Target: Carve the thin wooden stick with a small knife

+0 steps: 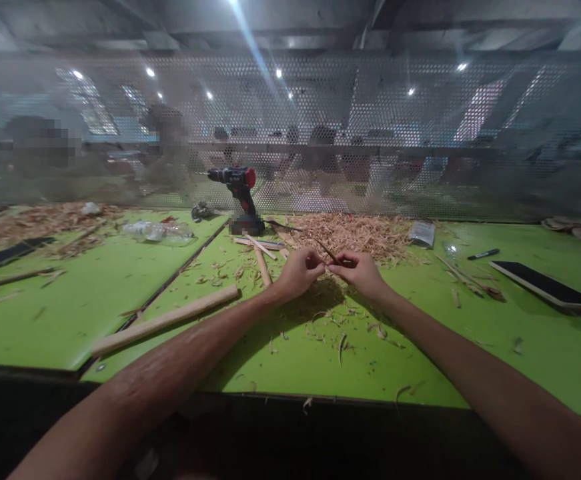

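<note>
Just above the green table top point(280, 353), in front of a heap of wood shavings point(350, 233), my two hands are close together. My right hand point(357, 272) is closed in a pinch on a thin dark stick point(326, 250), which slants up to the left. Its other end is hidden by the fingers. My left hand point(300, 270) is also pinched, its fingertips almost touching those of the right. Whatever it holds is too small to make out. Curled shavings lie scattered below both hands.
A cordless drill point(240, 197) stands behind my left hand. A wooden bar point(170, 320) lies near my left forearm. To the right are a phone-like dark slab point(545, 283), a marker point(483, 254) and a small plastic packet point(421, 234). A plastic bottle point(157, 231) lies left; a perforated screen point(395, 133) rises behind.
</note>
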`<state>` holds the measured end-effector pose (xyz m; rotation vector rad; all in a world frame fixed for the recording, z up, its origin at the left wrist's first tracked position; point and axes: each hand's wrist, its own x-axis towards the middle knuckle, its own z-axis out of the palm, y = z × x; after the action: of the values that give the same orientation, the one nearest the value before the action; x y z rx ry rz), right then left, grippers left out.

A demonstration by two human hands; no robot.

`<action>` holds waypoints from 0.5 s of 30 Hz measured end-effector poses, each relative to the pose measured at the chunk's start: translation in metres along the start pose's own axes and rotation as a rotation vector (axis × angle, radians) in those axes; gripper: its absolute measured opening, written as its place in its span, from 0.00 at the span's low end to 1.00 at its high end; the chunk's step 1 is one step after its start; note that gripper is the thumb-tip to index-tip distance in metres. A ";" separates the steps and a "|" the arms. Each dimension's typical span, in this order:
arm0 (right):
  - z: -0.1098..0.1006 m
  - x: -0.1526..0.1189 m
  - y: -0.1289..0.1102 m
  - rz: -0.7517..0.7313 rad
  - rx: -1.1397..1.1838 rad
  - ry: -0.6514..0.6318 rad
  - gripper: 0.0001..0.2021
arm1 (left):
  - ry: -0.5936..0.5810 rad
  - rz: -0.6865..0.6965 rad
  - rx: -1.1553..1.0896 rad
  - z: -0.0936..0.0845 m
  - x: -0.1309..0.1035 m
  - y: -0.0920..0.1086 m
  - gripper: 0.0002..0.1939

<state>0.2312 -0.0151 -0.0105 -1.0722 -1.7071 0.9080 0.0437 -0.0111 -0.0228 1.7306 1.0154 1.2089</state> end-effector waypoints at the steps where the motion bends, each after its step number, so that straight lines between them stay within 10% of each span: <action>1: 0.000 0.000 0.000 0.003 0.004 -0.002 0.18 | 0.008 0.006 0.006 0.000 0.000 0.000 0.07; 15: 0.000 -0.001 -0.001 -0.010 -0.043 0.009 0.16 | -0.013 -0.058 -0.013 -0.002 -0.002 0.006 0.06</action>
<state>0.2315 -0.0169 -0.0095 -1.0940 -1.7297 0.8623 0.0421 -0.0151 -0.0174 1.6858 1.0403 1.1639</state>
